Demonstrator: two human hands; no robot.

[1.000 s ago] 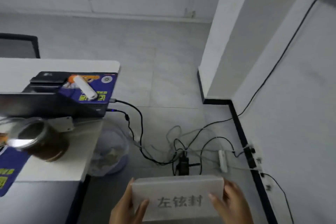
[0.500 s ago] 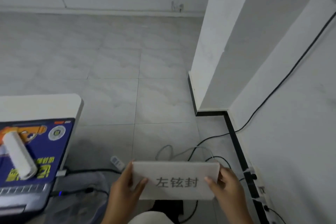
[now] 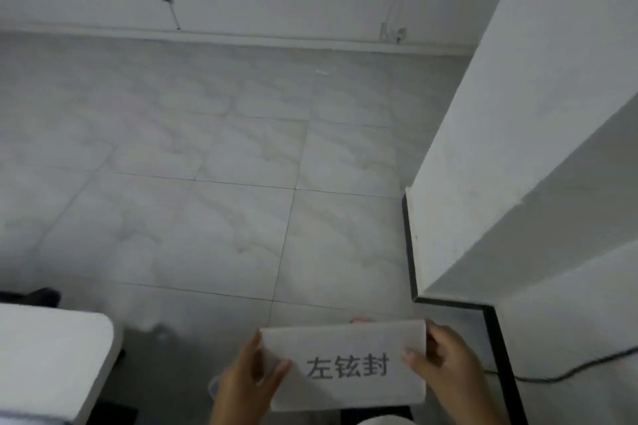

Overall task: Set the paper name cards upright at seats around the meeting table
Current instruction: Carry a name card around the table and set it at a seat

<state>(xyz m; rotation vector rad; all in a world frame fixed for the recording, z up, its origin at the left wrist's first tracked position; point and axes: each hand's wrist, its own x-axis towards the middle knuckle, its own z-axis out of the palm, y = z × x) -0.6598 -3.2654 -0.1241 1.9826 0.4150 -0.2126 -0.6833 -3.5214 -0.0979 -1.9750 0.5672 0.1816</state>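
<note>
Name card pinched at both ends, left hand and right hand thumbs on its face.

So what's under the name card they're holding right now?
The name card is held in the air by the left hand and right hand, over grey floor tiles. A dark patch shows below its bottom edge; whatever lies directly beneath is covered.
</note>
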